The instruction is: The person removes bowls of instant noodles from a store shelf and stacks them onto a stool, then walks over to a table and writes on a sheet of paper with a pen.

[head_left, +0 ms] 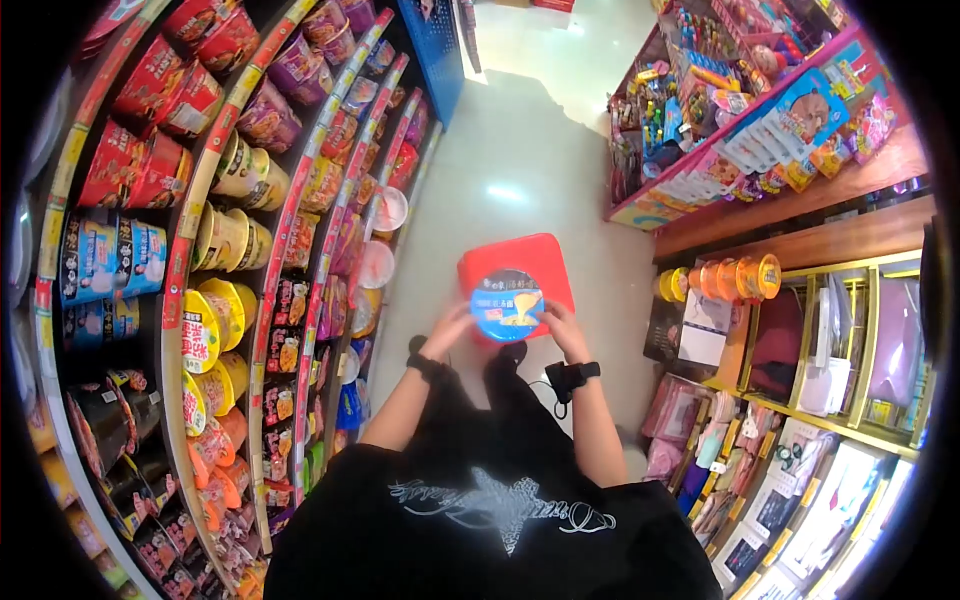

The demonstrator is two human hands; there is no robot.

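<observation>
Between my two hands is a blue instant noodle bowl (506,308), its round printed lid turned up toward me. My left hand (452,330) grips its left side, and my right hand (563,332) grips the right side. Behind and below the bowl, a red plastic stool (520,255) stands on the floor, partly covered by the bowl. Both wrists wear black bands. The fingertips under the bowl's rim are hidden.
To the left rise shelves with instant noodle bowls and cups, including blue bowls (112,258) and yellow tubs (215,325). A pink-edged candy display (740,130) stands at upper right. Orange-lidded cups (740,277) line a rack at right. Pale floor (510,150) runs ahead.
</observation>
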